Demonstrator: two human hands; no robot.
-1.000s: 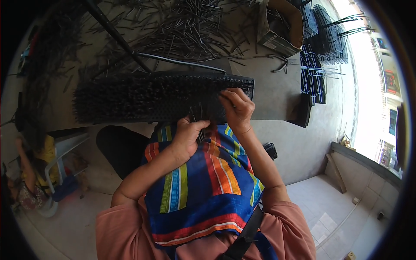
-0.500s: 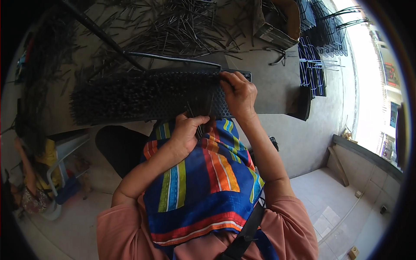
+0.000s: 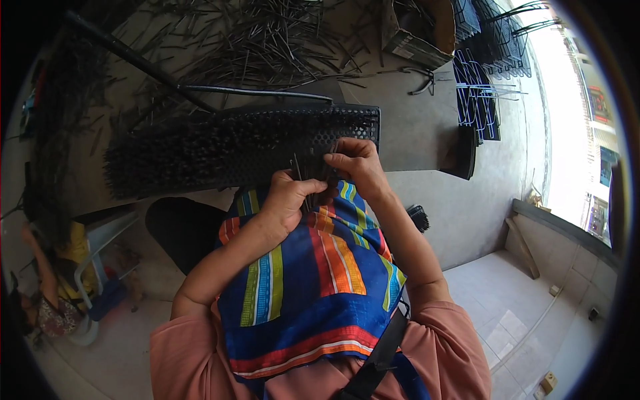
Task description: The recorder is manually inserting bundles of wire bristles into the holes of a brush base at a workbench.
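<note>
A long black perforated panel point(image 3: 319, 137) lies across in front of me, its left and middle part thick with short dark bristle-like strips point(image 3: 180, 150). At the panel's near edge, my left hand point(image 3: 288, 201) is closed around a small bunch of thin dark strips point(image 3: 298, 165), their ends poking up past the thumb. My right hand point(image 3: 360, 165) is over the right part of the panel, beside the left hand's fingers. Its thumb and forefinger pinch together at a thin dark strip, which is hard to make out against the panel.
A heap of loose dark strips point(image 3: 267, 50) spreads over the worktop beyond the panel. A bent metal rod point(image 3: 257, 91) runs behind it. An open cardboard box point(image 3: 407, 43) stands far right, near stacked wire racks point(image 3: 477, 93). Another person point(image 3: 57, 307) sits at the left.
My right hand has come from the panel's far right edge back toward me and leftward, close to the left hand. The left hand keeps its hold on the bunch. The view has shifted slightly.
</note>
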